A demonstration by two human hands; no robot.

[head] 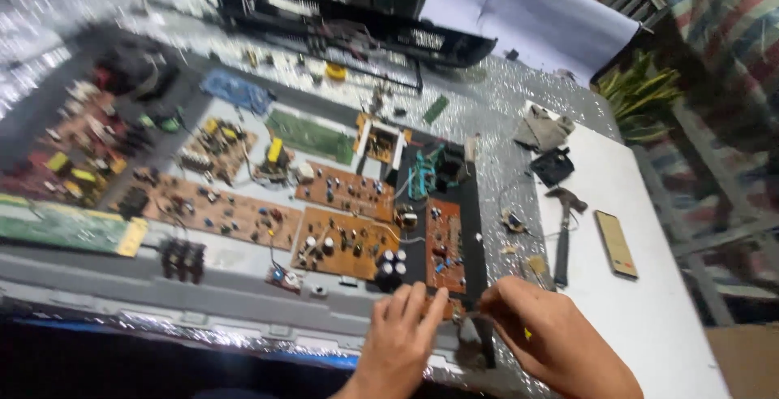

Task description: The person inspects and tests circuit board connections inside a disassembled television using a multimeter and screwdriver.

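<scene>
Pinching at the near end of the board (445,245), our left hand (403,336) rests fingers together on it; our right hand (542,334) grips something small there, near the hammer (563,232).

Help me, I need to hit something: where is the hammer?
The hammer lies on the white tabletop, right of the circuit boards, left of the phone.
</scene>
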